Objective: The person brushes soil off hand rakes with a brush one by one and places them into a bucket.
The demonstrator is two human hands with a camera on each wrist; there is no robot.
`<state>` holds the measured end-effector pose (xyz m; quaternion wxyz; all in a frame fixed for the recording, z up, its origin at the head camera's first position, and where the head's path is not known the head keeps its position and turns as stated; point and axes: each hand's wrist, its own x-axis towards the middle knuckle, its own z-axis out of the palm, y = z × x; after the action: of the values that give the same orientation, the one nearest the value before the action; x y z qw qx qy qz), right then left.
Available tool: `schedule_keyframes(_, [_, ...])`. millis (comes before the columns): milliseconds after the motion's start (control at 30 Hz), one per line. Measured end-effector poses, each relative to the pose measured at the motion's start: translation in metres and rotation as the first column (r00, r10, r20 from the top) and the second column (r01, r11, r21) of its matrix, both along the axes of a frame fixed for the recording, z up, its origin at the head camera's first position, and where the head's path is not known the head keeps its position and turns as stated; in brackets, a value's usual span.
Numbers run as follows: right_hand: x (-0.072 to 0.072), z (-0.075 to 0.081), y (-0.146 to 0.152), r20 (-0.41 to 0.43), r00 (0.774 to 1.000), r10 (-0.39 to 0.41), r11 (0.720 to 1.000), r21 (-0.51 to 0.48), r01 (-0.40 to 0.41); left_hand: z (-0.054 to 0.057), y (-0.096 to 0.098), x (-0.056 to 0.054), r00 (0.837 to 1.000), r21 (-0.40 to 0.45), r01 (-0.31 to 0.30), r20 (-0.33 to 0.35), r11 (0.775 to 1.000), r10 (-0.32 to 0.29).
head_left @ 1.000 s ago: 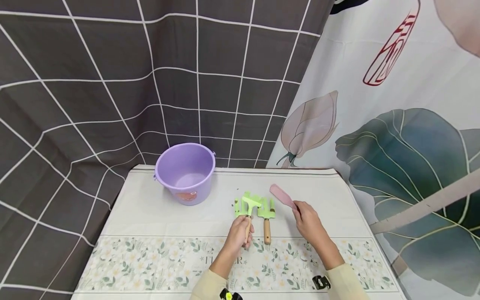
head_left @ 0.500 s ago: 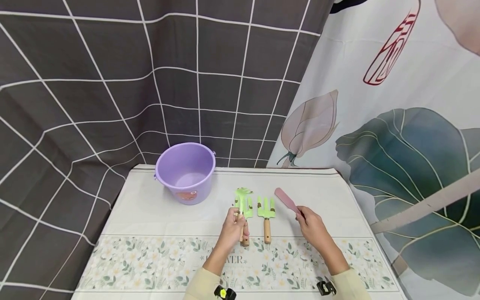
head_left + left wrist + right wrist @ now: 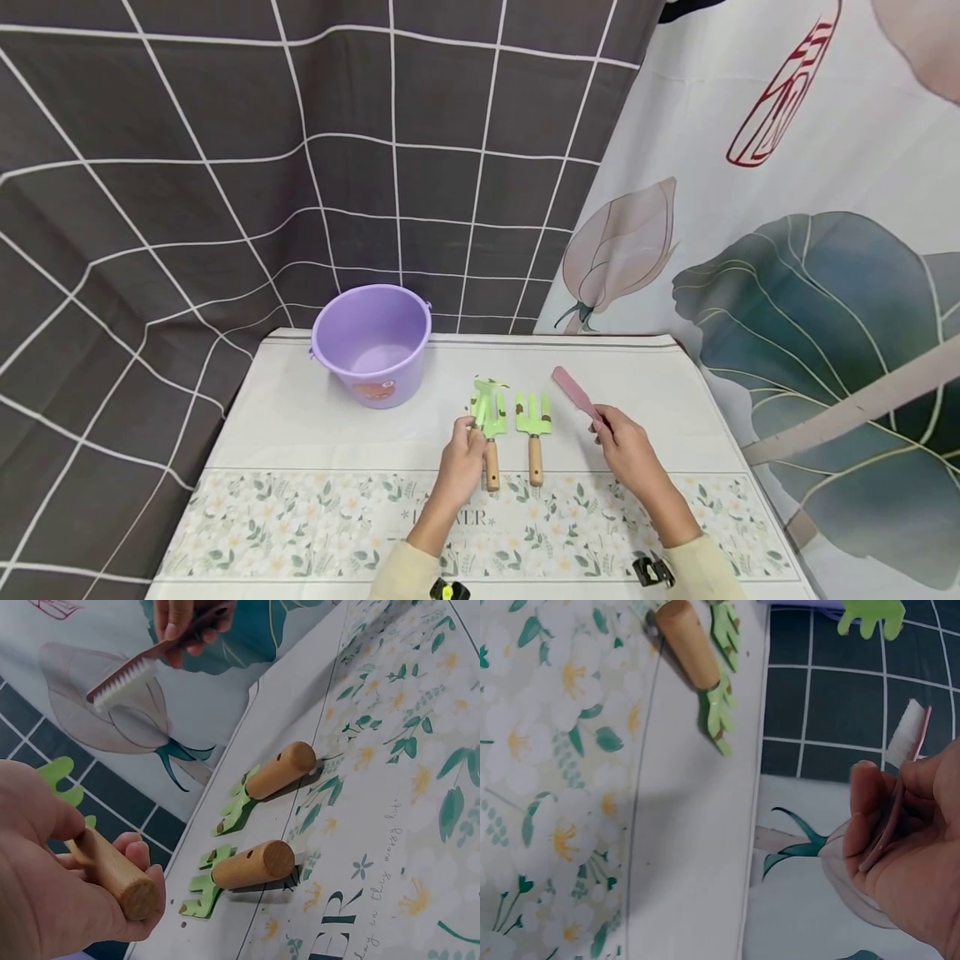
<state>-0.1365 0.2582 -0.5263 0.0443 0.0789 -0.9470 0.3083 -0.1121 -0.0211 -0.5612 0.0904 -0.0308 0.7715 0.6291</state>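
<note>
My left hand [image 3: 459,467] grips the wooden handle of a small green garden rake [image 3: 116,874], its toothed head raised above the table. In the right hand [image 3: 628,450] is a pink brush [image 3: 573,389]; its white bristles [image 3: 907,733] show in the right wrist view. Two small green garden forks lie side by side with their wooden handles toward me. The left fork [image 3: 492,467] is partly hidden behind the rake and left hand in the head view. Brown patches mark the tines of the right fork [image 3: 535,462].
A purple bucket [image 3: 405,379] stands at the back left of the table. Dark crumbs [image 3: 184,924] lie near the left fork's tines. Beneath everything is a white cloth with a floral band [image 3: 300,525]. Grey checked and white printed curtains hang behind and beside the table.
The left hand has drawn the rake left and turned its head, uncovering the right fork and the left fork's handle. The right hand has shifted the brush slightly right, away from the forks.
</note>
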Motion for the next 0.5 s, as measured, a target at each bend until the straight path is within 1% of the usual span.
schedule_keyframes(133, [0.001,0.006,-0.004,-0.038,0.999,0.016,1.000,0.024,-0.015,-0.001,0.001,0.003,0.999,-0.075,0.011,-0.049,0.997,-0.015])
schedule_keyframes(233, [0.002,0.013,-0.008,-0.084,0.995,0.051,0.997,0.059,-0.047,-0.003,0.002,0.004,0.997,-0.110,0.018,-0.079,0.994,-0.027])
schedule_keyframes(333, [0.004,0.022,-0.013,-0.118,0.986,0.116,0.989,0.100,-0.105,-0.004,0.003,0.004,0.995,-0.140,0.016,-0.095,0.990,-0.029])
schedule_keyframes(500, [0.007,0.032,-0.023,-0.153,0.959,0.236,0.963,0.165,-0.211,-0.006,0.005,0.005,0.992,-0.166,0.001,-0.125,0.986,-0.022])
